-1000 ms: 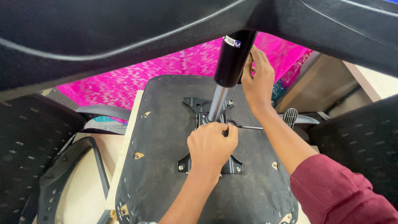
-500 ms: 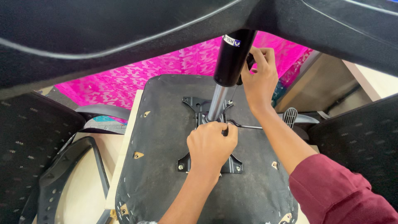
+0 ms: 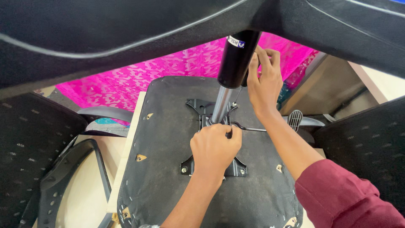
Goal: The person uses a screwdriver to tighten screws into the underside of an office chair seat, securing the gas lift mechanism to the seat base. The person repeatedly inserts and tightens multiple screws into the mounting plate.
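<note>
Head view: right hand (image 3: pixel 263 82) has slid higher up the gas cylinder (image 3: pixel 237 59).

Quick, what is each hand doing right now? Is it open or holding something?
Left hand: closed in a fist on the black metal plate at the foot of the gas cylinder.
Right hand: fingers curled around the gas cylinder's black upper part.

A pink patterned cloth (image 3: pixel 139 82) spreads behind the work. A black mesh chair back (image 3: pixel 29 139) stands at the left edge, another mesh panel (image 3: pixel 371 143) at the right. A curved black plastic armrest frame (image 3: pixel 63 185) lies on the pale wooden surface (image 3: pixel 84 198) at lower left
</note>
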